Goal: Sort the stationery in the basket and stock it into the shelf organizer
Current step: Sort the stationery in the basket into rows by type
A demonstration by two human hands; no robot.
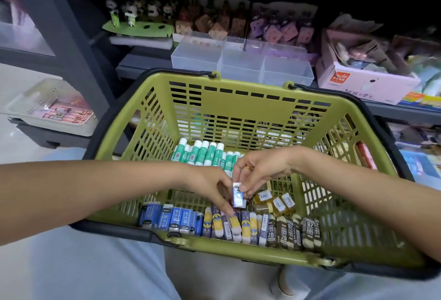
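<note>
along the near wall of the green basket [238, 255] erasers were lined up: blue ones [167, 219] at the left, yellow ones [247, 227], dark 2b ones [293, 229]. above them a small blue eraser [238, 194] was pinched by the right hand [262, 168]; the left hand [210, 182] fingers touched the row. glue sticks [205, 154] lay by the far wall. a clear organizer [241, 61] was seen on the shelf beyond.

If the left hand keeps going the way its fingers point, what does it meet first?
Likely the yellow-and-purple erasers in the basket's near row: the left hand's fingertips point down at them, seemingly almost touching, though depth is unclear.
</note>
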